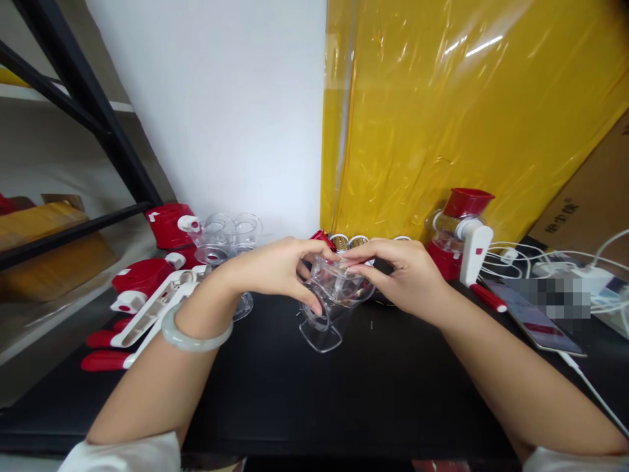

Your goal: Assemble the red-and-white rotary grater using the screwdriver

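Both hands are on a clear plastic grater housing [339,288] held just above the black table, its square chute mouth pointing down toward me. My left hand [289,272] is wrapped round its left side, thumb on the round opening. My right hand [400,278] pinches at the top right rim with thumb and forefinger; whether something small sits between those fingers is hidden. Behind the hands stand grater drums [358,242] with gold-coloured, perforated walls and white rims, next to a red part [320,237], all partly covered by the hands.
At left lie red bases [142,275], white crank handles with red grips [147,308] and more clear housings [221,233]. An assembled red grater [462,229] stands at right, near a tablet [533,318] and white cables [515,259]. A black shelf frame [88,98] rises at left.
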A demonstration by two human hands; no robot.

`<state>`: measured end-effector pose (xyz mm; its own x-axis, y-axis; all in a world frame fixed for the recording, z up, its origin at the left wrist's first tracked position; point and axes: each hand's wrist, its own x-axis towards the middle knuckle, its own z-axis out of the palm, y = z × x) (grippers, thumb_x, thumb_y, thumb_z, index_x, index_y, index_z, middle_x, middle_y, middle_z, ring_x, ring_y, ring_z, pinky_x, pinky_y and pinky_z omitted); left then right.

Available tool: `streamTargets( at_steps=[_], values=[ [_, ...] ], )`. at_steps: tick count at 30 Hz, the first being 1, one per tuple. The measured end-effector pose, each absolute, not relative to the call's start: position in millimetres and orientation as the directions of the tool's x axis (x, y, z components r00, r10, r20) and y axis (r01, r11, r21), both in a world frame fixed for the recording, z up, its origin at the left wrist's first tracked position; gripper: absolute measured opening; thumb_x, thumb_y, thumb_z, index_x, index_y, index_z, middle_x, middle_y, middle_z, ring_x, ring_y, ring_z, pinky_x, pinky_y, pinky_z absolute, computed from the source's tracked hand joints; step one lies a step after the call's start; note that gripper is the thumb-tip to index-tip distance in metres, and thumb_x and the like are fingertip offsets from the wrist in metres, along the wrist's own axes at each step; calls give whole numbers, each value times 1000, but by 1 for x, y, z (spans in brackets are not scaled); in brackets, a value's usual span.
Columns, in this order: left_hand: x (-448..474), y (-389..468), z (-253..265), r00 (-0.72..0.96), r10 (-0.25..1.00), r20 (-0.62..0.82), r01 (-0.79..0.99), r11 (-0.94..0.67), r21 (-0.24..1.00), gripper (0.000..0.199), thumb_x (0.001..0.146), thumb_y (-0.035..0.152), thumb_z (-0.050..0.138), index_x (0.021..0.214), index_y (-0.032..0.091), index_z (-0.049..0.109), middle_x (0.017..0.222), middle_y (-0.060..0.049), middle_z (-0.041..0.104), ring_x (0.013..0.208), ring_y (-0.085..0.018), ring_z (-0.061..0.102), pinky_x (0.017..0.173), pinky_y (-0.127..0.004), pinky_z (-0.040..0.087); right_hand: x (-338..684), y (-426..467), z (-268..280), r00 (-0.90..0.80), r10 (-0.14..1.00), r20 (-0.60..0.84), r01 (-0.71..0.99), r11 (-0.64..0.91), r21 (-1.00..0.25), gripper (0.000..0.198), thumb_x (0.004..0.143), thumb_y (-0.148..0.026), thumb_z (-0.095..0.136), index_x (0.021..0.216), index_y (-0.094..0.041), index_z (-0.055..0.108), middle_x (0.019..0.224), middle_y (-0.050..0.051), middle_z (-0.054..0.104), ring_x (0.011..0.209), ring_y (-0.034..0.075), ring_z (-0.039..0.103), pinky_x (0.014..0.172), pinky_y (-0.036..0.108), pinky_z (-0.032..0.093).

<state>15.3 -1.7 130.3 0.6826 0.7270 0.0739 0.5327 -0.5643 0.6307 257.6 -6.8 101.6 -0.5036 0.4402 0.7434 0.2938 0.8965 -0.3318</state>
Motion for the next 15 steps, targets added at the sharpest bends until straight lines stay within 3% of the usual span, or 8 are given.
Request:
streamTargets(
  at_steps=[4,11,15],
  values=[
    [17,-1,129,691,720,72,516,-560,648,65,58,43,91,112,21,62,102,-3,71,82,-18,69,69,-26,54,259,-8,102,-516,380,768,271,923,-274,17,89,-15,68,104,-20,74,94,4,78,81,15,73,76,26,57],
    [19,-2,129,685,726,65,526,-555,644,62,57,43,91,108,21,64,90,0,69,77,-16,67,67,-25,52,263,-13,102,-630,222,744,269,961,-59,28,94,-9,55,114,-22,69,93,4,76,83,15,69,76,29,55],
    [20,-1,128,712,699,69,495,-568,657,62,57,41,92,108,20,64,87,1,69,74,-15,66,68,-26,52,265,-14,100,-669,207,714,270,962,-25,33,94,-8,53,120,-23,67,96,5,75,86,16,68,79,30,55]
  ],
)
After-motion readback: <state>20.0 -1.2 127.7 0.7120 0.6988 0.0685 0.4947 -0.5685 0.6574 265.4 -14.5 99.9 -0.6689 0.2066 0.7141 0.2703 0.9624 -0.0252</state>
